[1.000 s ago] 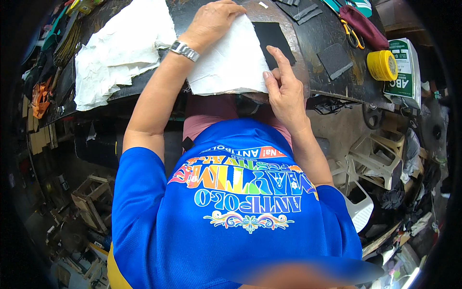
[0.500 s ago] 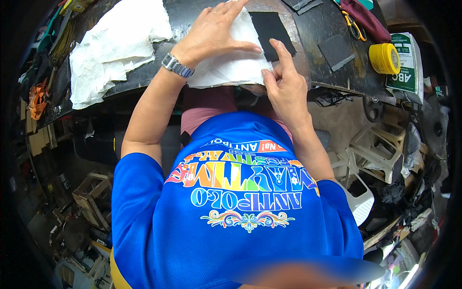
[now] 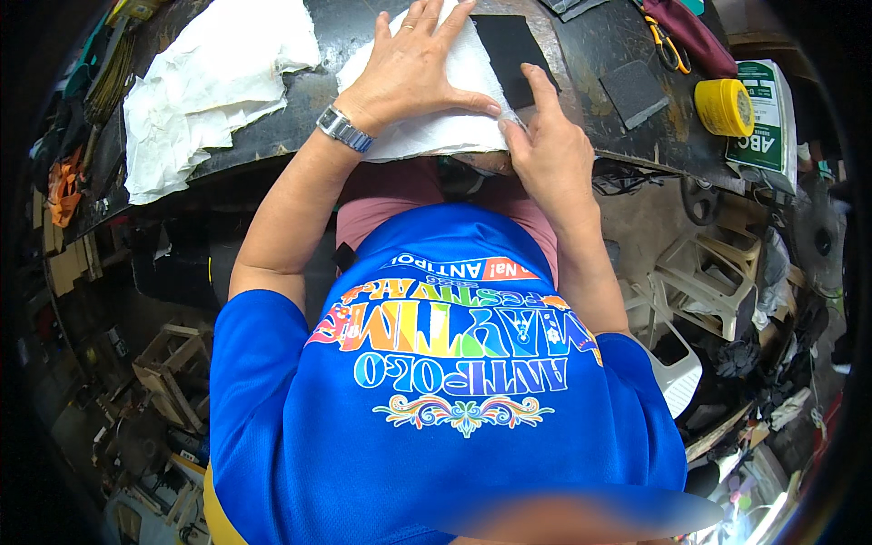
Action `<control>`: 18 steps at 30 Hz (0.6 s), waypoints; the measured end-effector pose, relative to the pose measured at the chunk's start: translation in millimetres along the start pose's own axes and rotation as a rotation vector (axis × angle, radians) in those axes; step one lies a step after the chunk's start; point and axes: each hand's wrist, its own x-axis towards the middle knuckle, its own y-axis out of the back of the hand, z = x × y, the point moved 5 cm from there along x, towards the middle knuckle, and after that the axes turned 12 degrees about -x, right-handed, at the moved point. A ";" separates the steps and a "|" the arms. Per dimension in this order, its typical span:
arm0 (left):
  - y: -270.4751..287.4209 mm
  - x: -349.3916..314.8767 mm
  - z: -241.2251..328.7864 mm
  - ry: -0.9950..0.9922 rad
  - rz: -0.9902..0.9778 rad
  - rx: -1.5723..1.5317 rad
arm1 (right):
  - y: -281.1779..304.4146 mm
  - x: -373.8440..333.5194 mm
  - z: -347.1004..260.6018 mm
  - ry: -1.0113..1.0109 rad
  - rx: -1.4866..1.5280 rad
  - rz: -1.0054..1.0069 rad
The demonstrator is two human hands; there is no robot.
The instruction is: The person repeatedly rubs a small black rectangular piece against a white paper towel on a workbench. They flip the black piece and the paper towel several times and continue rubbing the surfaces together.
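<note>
A white sheet [image 3: 436, 134] of thin, cloth-like material lies at the near edge of the dark table, partly over a black rectangular piece [image 3: 513, 56]. My left hand [image 3: 413, 68] rests flat on the sheet with its fingers spread and thumb pointing right. At the sheet's right edge, my right hand [image 3: 556, 150] touches the border with its thumb. Its index finger stretches forward beside the black piece, apart from the thumb, while the other fingers are curled and partly hidden. More white sheets [image 3: 213, 82] lie in a ragged stack to the left.
On the worn table [image 3: 590, 136] to the right are a dark grey square [image 3: 633, 94], orange-handled scissors [image 3: 670, 47], a maroon pouch [image 3: 695, 36], a yellow tub [image 3: 724, 107] and a green-and-white package [image 3: 765, 123]. Plastic stools [image 3: 704, 282] stand on the floor at right.
My left hand has settled lower onto the white sheet, its fingers spread wider. My right hand has moved slightly right and forward along the sheet's edge.
</note>
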 end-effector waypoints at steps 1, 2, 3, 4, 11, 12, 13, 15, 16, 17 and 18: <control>-0.7 -0.1 0.2 0.003 -0.004 -0.005 | 1.9 0.3 2.3 -0.008 -0.043 -0.006; -1.5 -0.1 0.6 0.006 -0.006 -0.010 | 4.6 -0.1 5.4 -0.018 0.013 -0.009; -1.6 -0.1 0.6 0.013 -0.011 0.029 | 7.3 -1.2 9.4 -0.030 0.067 -0.016; -2.8 -0.1 1.3 0.019 -0.015 0.066 | 8.9 -2.0 12.8 -0.043 0.115 -0.015; -8.1 1.3 -4.5 0.020 -0.032 -0.019 | 45.4 0.1 61.9 0.052 0.291 0.408; -11.2 1.5 -6.2 0.043 -0.045 0.007 | 52.5 1.7 77.0 -0.001 0.239 0.401; -9.7 3.3 -4.9 0.008 0.047 0.049 | 60.2 7.9 87.3 0.009 0.077 0.450; -6.3 5.3 -0.6 -0.054 0.230 0.136 | 67.7 14.9 110.2 -0.035 0.019 0.400; -7.9 6.3 -2.0 -0.055 0.175 0.101 | 65.8 20.1 121.7 -0.098 0.073 0.302; -10.5 6.5 -3.9 -0.023 0.110 0.054 | 65.0 23.8 126.7 -0.111 -0.037 0.286; -9.7 2.8 -7.0 0.011 0.045 0.009 | 62.4 27.4 129.6 -0.122 -0.144 0.269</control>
